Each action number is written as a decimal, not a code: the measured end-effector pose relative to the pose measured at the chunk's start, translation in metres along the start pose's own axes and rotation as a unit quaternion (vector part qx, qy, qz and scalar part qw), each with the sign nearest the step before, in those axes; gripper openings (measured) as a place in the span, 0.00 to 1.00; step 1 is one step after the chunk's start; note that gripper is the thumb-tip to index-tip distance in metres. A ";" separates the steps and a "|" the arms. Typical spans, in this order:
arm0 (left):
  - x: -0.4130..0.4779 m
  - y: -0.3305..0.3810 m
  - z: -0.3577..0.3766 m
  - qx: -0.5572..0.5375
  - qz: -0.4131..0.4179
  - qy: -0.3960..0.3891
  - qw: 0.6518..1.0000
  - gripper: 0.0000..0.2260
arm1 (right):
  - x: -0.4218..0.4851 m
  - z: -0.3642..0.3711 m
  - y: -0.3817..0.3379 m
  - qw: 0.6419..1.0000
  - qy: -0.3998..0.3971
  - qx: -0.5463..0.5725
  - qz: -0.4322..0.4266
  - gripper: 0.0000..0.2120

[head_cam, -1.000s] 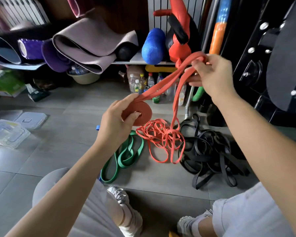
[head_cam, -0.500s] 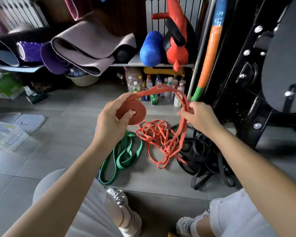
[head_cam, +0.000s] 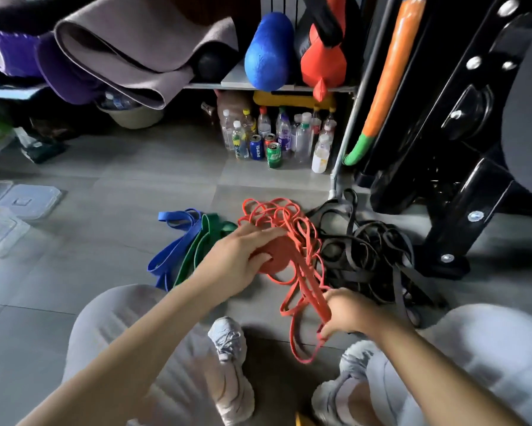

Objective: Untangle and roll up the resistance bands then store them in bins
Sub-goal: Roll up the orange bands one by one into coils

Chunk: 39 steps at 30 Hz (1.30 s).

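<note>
Nearest the camera, between the person's knees, the right hand (head_cam: 347, 312) is closed on a doubled length of the red band (head_cam: 301, 265), with a loose loop hanging below it toward the floor (head_cam: 104, 186); a shoe (head_cam: 227, 342) sits just left of that loop. Slightly farther and to the left, the left hand (head_cam: 237, 259) is clamped on the partly wound red coil (head_cam: 274, 256), fingers over its top and thumb at its near face; the two hands are apart, joined by the red strands. Beyond the coil the rest of the red band lies in overlapping loops on the floor, touching the black bands (head_cam: 366, 256) on the right; the green band (head_cam: 203, 241) and blue band (head_cam: 169, 244) lie just left. Two clear bins (head_cam: 0, 229) stand at the far left, well apart from the pile.

Risks, as judged: pulling slack could drag the black bands along, because the red loops overlap them; the coil could spring open if the left grip eases; a twist in the doubled length would wind in unevenly.

Limits of view: the left palm hides most of the coil; the black tangle cannot be counted; the bins are cut off at the frame edge; motion blur softens the right fingers.
</note>
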<state>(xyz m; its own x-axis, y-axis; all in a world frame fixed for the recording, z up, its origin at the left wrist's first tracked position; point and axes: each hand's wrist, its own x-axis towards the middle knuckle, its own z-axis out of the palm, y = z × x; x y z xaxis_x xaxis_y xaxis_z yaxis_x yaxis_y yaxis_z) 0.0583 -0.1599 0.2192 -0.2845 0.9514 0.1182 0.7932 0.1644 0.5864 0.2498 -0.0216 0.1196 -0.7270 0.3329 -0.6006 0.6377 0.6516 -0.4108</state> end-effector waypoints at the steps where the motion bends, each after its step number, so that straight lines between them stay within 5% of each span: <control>1: -0.002 -0.007 0.012 0.003 0.001 -0.029 1.000 0.23 | 0.009 0.012 0.006 0.999 -0.036 -0.014 0.003 0.09; 3: -0.005 -0.024 0.038 0.000 -0.013 -0.079 0.997 0.23 | 0.028 0.035 0.022 0.994 -0.100 -0.032 0.012 0.07; 6: -0.006 -0.054 0.074 0.003 -0.046 -0.137 0.990 0.23 | 0.055 0.056 0.044 0.992 -0.115 0.001 0.059 0.17; 19: -0.014 -0.109 0.194 -0.099 -0.089 -0.287 0.949 0.17 | 0.206 0.109 0.107 0.971 0.035 0.140 0.188 0.15; 23: -0.042 -0.107 0.209 -0.090 -0.023 -0.321 0.942 0.16 | 0.234 0.126 0.109 0.978 -0.036 0.079 0.190 0.17; 26: -0.049 -0.099 0.212 -0.010 -0.038 -0.330 0.943 0.09 | 0.237 0.140 0.108 0.978 -0.079 -0.022 0.193 0.17; 28: -0.054 -0.100 0.212 -0.049 -0.047 -0.357 0.932 0.13 | 0.230 0.145 0.107 0.976 -0.079 -0.055 0.194 0.15; 34: -0.049 -0.105 0.197 -0.068 -0.043 -0.268 0.960 0.17 | 0.216 0.096 0.082 0.980 0.032 0.144 0.137 0.01; 39: -0.039 -0.081 0.166 -0.124 -0.047 -0.271 0.953 0.18 | 0.207 -0.016 0.046 0.887 0.216 0.394 0.102 0.04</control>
<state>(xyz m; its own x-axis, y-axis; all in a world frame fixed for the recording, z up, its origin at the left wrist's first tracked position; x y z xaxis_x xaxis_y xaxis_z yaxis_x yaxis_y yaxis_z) 0.0945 -0.1666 0.0340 0.0257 0.9413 -0.3365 0.6066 0.2529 0.7537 0.1248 0.0883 -0.0125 -0.4971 0.7305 -0.4682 0.6230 -0.0751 -0.7786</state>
